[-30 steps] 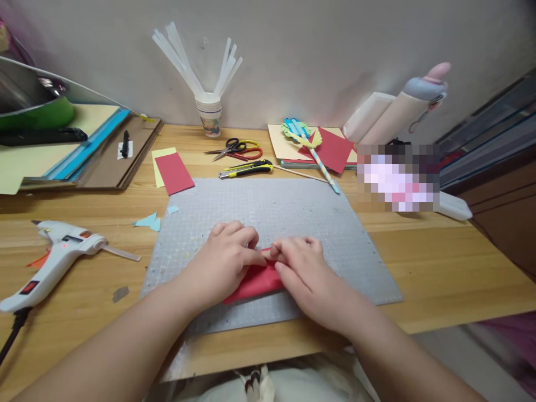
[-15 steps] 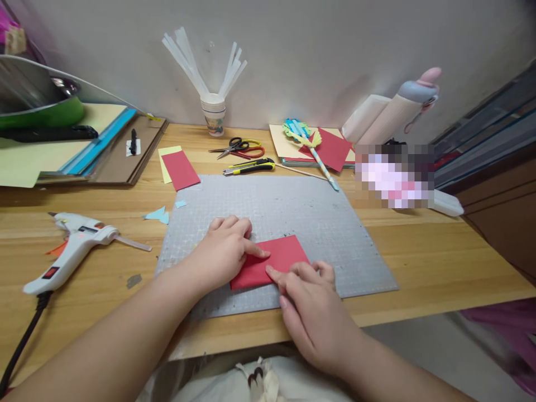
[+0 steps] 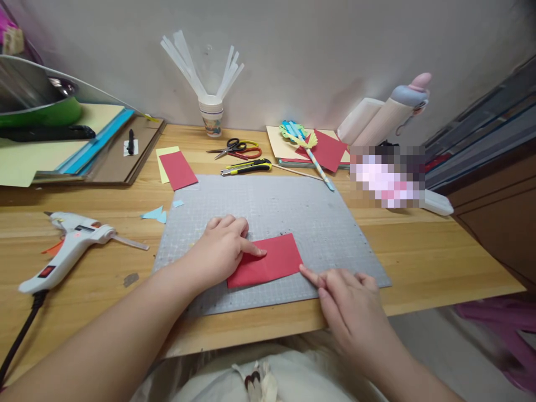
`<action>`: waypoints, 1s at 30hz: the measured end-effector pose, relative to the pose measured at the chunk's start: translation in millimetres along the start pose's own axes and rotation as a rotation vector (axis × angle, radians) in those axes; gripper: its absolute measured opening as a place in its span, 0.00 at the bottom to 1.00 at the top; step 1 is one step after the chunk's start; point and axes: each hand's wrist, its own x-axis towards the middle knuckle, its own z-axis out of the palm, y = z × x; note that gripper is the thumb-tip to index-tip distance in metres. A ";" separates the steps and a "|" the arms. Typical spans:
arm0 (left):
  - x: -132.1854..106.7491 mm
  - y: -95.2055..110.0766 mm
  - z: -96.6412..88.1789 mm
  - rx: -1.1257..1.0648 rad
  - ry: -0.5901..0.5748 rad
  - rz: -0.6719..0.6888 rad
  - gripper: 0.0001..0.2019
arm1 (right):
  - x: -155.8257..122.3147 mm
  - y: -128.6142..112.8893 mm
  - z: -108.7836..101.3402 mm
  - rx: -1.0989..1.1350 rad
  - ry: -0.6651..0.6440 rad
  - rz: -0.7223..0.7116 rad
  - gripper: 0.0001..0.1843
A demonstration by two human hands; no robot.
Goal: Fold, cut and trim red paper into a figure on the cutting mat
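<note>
A folded piece of red paper [image 3: 272,262] lies flat on the grey cutting mat [image 3: 335,234]. My left hand [image 3: 221,245] rests over its left end, one digit stretched out and pressing on the paper, the other fingers bent. My right hand [image 3: 352,301] is at the paper's lower right corner; its index finger points out and touches that corner, and the remaining fingers are loosely bent. Neither hand grasps the paper; it is held down from above.
A glue gun [image 3: 71,245] lies at left, near blue paper scraps [image 3: 154,213]. Behind the mat are scissors [image 3: 230,148], a utility knife [image 3: 247,167], a paper cup [image 3: 211,117] with white sticks, and a paper flower [image 3: 299,134]. A bottle [image 3: 389,114] leans at the right.
My right hand has slid rightward along the paper's near edge, from its middle to the right corner. My left hand stays pressed on the paper. The view shifted slightly.
</note>
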 end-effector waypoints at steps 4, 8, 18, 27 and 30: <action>-0.2 0.2 -2.0 -0.005 -0.022 0.013 0.22 | 1.5 15.5 -12.5 0.006 0.013 0.026 0.15; -1.4 0.9 -4.1 0.001 -0.026 0.017 0.23 | 11.6 1.4 -10.1 -0.054 0.029 -0.144 0.17; -1.1 3.6 -6.1 0.010 -0.031 0.019 0.23 | 24.7 -39.5 14.4 0.062 -0.206 -0.267 0.19; 0.8 8.5 -9.7 -0.018 -0.038 -0.017 0.22 | 38.6 -78.6 35.7 0.079 -0.189 -0.456 0.15; -0.4 9.0 -9.2 -0.021 -0.035 -0.029 0.23 | 37.4 -84.8 39.3 0.119 -0.174 -0.577 0.18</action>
